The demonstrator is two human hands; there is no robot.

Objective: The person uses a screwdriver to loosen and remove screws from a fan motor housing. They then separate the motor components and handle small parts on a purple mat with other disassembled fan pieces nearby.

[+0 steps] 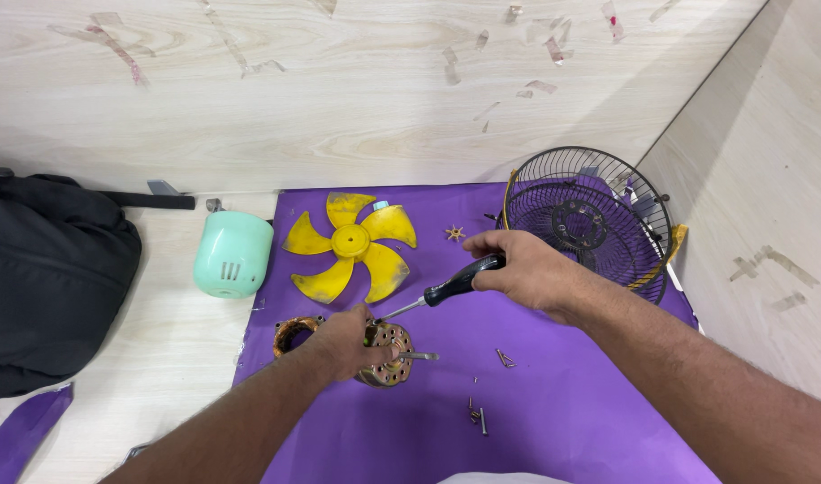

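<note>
On the purple sheet [563,421], the left hand [348,345] clasps a metal motor housing [388,354] while the right hand [527,269] grips a black-handled screwdriver [451,287] angled into it. A yellow fan blade [352,244], mint cover [233,254], wire grille [585,224], loose screws [478,414] and black bag [47,278] lie around.

pale wood-grain laminate floor [159,358] meeting a matching back wall panel [339,90] and a right side wall panel [769,179], both marked with scraps of clear tape [115,45]. a purple paper sheet [590,412] covers the floor; light is even, shadows soft.
</note>
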